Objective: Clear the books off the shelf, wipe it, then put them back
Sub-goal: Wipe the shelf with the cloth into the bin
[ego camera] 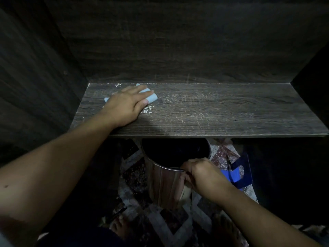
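pressing down on a pale blue cloth (151,98), the left hand (124,106) lies flat on the dark wood shelf (222,111), toward the shelf's back left corner. its fingers are stretched out over the cloth, not curled round it, with the thumb spread toward the shelf's front. bits of the cloth show past the fingertips, at the back edge of the shelf and beside the wrist side of the hand. pale crumbs (147,110) lie on the shelf just beside the thumb, and more specks sit against the shelf's back edge near the cloth. fine light scratches and dust marks run across the middle of the shelf.

below the shelf's front edge, a shiny metal bin (163,186) stands with its dark open mouth partly tucked under the shelf. the right hand (201,173) grips the bin's near rim, fingers curled tight over the edge.

under the shelf and around the bin is a patterned tiled floor (135,177). a blue object (236,173) lies on it to the right of the bin; what it is cannot be told. a bare foot (119,223) shows on the floor, nearer the camera than the shelf.
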`<action>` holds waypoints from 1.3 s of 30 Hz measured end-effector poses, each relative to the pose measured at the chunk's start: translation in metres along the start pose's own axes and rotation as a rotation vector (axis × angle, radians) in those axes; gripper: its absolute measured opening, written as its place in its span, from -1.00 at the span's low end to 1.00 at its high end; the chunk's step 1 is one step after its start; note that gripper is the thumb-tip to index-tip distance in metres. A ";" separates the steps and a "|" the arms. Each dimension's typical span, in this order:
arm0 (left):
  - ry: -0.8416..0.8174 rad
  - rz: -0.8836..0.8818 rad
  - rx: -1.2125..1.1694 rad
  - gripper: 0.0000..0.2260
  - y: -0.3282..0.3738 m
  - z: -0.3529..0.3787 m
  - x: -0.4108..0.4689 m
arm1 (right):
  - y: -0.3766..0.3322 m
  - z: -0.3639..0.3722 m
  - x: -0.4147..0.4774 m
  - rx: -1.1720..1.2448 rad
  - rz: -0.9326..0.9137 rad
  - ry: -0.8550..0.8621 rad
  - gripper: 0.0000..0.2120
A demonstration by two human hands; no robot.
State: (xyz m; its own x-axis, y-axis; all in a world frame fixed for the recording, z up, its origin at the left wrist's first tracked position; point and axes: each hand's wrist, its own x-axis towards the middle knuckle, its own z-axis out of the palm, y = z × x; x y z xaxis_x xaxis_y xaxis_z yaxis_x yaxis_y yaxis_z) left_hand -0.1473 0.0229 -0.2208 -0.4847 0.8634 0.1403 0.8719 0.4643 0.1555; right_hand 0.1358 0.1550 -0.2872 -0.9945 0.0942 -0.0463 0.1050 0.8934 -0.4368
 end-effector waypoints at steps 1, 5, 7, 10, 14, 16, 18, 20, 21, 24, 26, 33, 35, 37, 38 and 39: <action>0.004 0.013 0.001 -0.53 0.005 0.001 -0.002 | 0.001 0.001 0.000 0.001 0.004 -0.002 -0.85; 0.033 0.060 -0.027 -0.62 0.026 0.001 -0.009 | -0.001 -0.001 -0.004 0.017 -0.002 0.027 -0.88; 0.049 0.074 -0.045 -0.62 0.036 0.001 -0.013 | -0.001 -0.002 -0.006 0.007 -0.011 0.028 -0.89; 0.058 0.124 -0.055 -0.63 0.049 0.004 -0.020 | 0.000 -0.004 -0.011 -0.024 -0.025 0.037 -0.91; 0.074 0.159 -0.112 -0.68 0.067 0.009 -0.029 | -0.002 -0.004 -0.019 -0.050 -0.075 0.066 -0.90; 0.074 0.165 -0.147 -0.69 0.077 0.010 -0.035 | -0.005 -0.003 -0.022 -0.058 -0.089 0.061 -0.87; 0.074 0.200 -0.166 -0.69 0.085 0.010 -0.044 | -0.008 -0.002 -0.027 -0.069 -0.095 0.045 -0.89; 0.047 0.234 -0.181 -0.68 0.094 0.007 -0.054 | -0.010 -0.002 -0.032 -0.082 -0.112 0.042 -0.89; 0.039 0.246 -0.196 -0.67 0.097 0.006 -0.059 | -0.010 -0.002 -0.034 -0.081 -0.116 0.037 -0.89; 0.030 0.216 -0.322 -0.67 0.103 -0.003 -0.064 | -0.012 -0.002 -0.038 -0.074 -0.121 0.032 -0.95; 0.062 0.186 -0.412 -0.67 0.101 -0.013 -0.060 | -0.015 -0.003 -0.040 -0.079 -0.121 0.032 -0.97; 0.166 0.011 -0.306 -0.66 0.063 -0.021 -0.016 | -0.014 -0.003 -0.037 -0.092 -0.119 0.008 -0.87; 0.044 -0.039 -0.239 -0.62 0.060 -0.006 -0.011 | -0.013 -0.003 -0.035 -0.089 -0.113 0.032 -0.93; -0.033 -0.064 -0.088 -0.61 0.059 0.005 -0.011 | -0.013 -0.004 -0.035 -0.084 -0.110 0.049 -0.94; -0.037 -0.043 -0.032 -0.61 0.059 0.008 -0.012 | -0.012 -0.004 -0.034 -0.083 -0.113 0.052 -0.94; -0.028 -0.007 -0.002 -0.61 0.061 0.009 -0.014 | -0.011 -0.004 -0.034 -0.085 -0.110 0.043 -0.93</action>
State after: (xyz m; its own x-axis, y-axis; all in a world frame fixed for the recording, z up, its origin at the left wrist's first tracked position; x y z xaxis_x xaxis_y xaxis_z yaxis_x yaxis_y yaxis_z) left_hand -0.0869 0.0412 -0.2224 -0.4890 0.8652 0.1114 0.8682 0.4703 0.1583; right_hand 0.1685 0.1437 -0.2771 -0.9993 0.0112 0.0368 -0.0027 0.9333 -0.3590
